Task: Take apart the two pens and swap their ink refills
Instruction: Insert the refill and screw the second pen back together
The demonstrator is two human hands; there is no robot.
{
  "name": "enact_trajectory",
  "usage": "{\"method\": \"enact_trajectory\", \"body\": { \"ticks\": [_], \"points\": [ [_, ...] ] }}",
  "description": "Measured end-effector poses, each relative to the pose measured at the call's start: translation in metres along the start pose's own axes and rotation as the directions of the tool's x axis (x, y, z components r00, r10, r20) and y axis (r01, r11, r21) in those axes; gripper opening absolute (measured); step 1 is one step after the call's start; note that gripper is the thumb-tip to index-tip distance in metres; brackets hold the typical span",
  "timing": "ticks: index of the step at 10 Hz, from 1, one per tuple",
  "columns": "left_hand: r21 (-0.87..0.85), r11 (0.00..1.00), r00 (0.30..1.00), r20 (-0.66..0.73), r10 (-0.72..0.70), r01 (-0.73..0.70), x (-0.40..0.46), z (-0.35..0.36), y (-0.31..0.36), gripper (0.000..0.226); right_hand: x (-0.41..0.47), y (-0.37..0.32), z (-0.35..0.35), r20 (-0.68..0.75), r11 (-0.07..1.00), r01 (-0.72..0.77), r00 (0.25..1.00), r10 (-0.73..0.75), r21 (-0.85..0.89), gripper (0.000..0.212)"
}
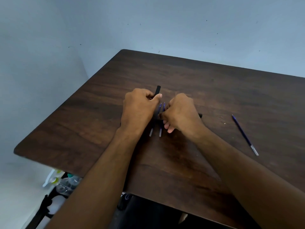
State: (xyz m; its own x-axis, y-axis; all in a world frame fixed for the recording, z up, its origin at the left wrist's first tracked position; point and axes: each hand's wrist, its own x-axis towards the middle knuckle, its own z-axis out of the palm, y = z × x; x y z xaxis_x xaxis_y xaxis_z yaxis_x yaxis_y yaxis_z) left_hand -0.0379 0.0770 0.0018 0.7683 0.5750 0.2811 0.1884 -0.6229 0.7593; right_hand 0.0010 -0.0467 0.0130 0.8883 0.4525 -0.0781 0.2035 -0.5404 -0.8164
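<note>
1. Near the centre of the dark wooden table (214,100), both forearms reach in from 6 o'clock, and the two hands sit close together, knuckles up.
2. The left hand (138,109) is curled into a closed grip around a black pen barrel (158,90), whose end sticks out past the thumb toward 12 o'clock.
3. The right hand (179,113) is also curled, its fingertips bent under at the 7 o'clock side of the hand. A black pen part (200,115) juts out from behind it at 3 o'clock; whether the hand actually grips it cannot be told.
4. Two blue ink refills (160,119) lie side by side on the tabletop between the hands, tips toward 12 o'clock and pale ends toward 6 o'clock, partly covered by the hands.
5. A third blue refill (244,133) lies alone at 3 o'clock, well apart from the hands, running diagonally with its pale end nearer the viewer.
6. The far table edge meets a pale blue wall (148,27) at 12 o'clock; the left edge runs from 11 o'clock down to a rounded corner at 8 o'clock.
7. Bare tabletop stretches around the hands at 12, 2 and 9 o'clock.
8. Plastic bottles (67,183) stand below the table edge at 7 o'clock.
</note>
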Motion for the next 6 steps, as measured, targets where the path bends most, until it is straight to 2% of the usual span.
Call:
{"method": "enact_trajectory", "body": {
  "ticks": [4,5,6],
  "points": [
    [-0.022,0.998,0.997,0.057,0.054,-0.053,-0.001,0.004,-0.002,0.028,0.000,-0.002,-0.002,-0.005,0.996,-0.056,0.998,0.057,0.070,0.017],
    [-0.055,0.994,0.989,0.109,0.096,-0.091,-0.003,0.005,0.001,0.023,0.004,-0.006,-0.004,0.037,0.983,-0.165,0.986,0.163,0.081,0.012],
    [-0.066,0.987,0.977,0.146,0.154,-0.145,-0.005,0.006,0.004,0.021,0.001,-0.009,-0.010,-0.033,0.974,-0.163,0.985,0.170,0.157,0.009]
  ]
}}
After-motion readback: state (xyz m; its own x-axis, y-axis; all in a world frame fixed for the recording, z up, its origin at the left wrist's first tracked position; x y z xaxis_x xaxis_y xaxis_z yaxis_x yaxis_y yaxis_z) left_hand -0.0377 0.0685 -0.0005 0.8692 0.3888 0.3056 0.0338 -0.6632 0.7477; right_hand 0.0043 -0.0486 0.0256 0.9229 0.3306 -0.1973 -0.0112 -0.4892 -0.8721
